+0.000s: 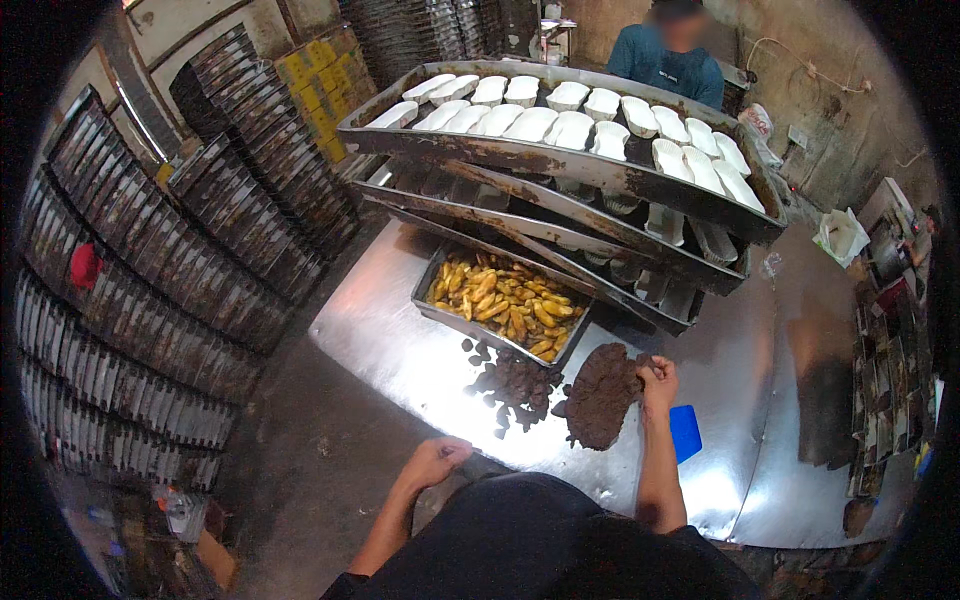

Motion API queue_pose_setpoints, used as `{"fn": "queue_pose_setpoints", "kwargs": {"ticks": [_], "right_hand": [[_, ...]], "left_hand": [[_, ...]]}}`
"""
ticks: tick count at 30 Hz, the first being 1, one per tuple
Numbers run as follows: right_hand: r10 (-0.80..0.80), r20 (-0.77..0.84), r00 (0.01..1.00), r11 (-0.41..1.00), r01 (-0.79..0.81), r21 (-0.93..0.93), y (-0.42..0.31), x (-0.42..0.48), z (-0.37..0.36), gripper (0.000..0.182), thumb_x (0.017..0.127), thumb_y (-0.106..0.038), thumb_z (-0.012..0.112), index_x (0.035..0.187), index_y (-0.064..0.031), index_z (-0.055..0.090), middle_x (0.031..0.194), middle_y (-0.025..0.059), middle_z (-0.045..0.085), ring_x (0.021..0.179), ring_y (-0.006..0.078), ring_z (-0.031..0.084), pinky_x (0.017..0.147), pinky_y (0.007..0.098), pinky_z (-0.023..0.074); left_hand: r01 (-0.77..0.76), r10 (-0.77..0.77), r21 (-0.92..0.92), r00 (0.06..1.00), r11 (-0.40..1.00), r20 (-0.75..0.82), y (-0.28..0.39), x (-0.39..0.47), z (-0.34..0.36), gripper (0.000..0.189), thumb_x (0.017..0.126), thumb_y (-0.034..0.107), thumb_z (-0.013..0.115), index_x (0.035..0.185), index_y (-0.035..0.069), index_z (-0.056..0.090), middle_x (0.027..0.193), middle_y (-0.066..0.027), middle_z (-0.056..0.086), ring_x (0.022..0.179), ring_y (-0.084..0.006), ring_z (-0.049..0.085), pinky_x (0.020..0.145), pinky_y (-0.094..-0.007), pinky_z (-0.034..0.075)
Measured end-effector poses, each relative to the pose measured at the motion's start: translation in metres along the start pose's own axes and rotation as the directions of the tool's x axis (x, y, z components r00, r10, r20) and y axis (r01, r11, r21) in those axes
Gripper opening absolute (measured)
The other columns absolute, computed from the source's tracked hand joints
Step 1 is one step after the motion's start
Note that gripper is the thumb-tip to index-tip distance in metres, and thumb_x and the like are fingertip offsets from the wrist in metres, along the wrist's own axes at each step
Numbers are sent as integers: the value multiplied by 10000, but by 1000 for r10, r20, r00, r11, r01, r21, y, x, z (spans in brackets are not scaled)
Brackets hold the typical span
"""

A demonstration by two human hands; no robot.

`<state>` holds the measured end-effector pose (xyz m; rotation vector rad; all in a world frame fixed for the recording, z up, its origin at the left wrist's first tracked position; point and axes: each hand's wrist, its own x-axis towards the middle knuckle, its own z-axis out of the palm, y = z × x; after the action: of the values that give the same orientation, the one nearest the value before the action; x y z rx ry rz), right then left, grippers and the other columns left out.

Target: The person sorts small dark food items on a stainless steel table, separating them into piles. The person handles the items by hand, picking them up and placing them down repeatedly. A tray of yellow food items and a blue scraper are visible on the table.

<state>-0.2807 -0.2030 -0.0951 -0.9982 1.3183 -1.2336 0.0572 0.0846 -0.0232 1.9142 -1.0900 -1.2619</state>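
Note:
A large slab of dark brown dough [600,397] lies on the sheet-metal tabletop [375,322]. At its upper right edge my right hand [658,382] grips the dough between bent fingers and thumb. To the left of the slab sits a heap of small dough pieces [517,386], some lying loose around it. My left hand [439,461] is at the table's near edge, fingers curled together; whether something small is between them is hidden. Beside my right forearm lies a blue flat plastic scraper [685,433]. Behind the dough stands a metal tin [480,330] filled with small peeled bananas [502,296].
Stacked, crossed metal trays [555,161] rise beyond the tin, partly over it; the top one holds white paper baking cases [529,124]. A person [664,67] is behind them. Racks of stacked trays [142,285] line the left side. A plastic bag [840,236] lies at right.

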Motion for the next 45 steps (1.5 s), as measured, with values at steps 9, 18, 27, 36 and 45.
{"fn": "queue_pose_setpoints", "kwargs": {"ticks": [9,18,27,36,45], "right_hand": [[171,94,981,702,-188,687,-62,-31,13,270,799,-155,567,1057,-85,595,977,84,622,865,234,614,713,376,523],[332,348,877,581,-481,657,-81,-45,23,167,869,-153,619,1015,-94,563,879,127,612,756,263,613,514,319,495],[391,355,849,740,-520,427,-87,-56,10,382,910,-521,599,816,-163,501,651,5,506,526,160,495,394,268,341],[194,474,859,902,-346,257,-70,-73,-19,359,884,-462,588,999,-123,552,869,27,563,689,150,544,559,302,420],[292,329,898,897,-376,233,-82,-88,9,328,941,-241,488,1250,-165,571,1080,53,600,785,191,575,638,338,523]], "left_hand": [[-39,73,-181,980,983,185,75,6,10,335,937,282,633,1185,59,657,1044,-51,693,913,-135,613,810,-306,500],[-196,274,-253,904,947,328,115,60,52,282,937,242,641,1156,67,674,971,-2,687,843,-74,618,715,-232,483],[-339,388,-191,832,921,395,136,75,69,280,922,261,660,1104,52,696,856,-11,687,738,-75,607,685,-247,495],[-462,484,-149,807,874,338,137,47,76,275,879,266,647,972,12,696,889,-78,689,812,-151,609,733,-315,497],[-153,255,-329,921,932,294,100,69,71,250,921,246,651,1068,52,707,937,-26,712,822,-89,641,718,-254,510]]}}
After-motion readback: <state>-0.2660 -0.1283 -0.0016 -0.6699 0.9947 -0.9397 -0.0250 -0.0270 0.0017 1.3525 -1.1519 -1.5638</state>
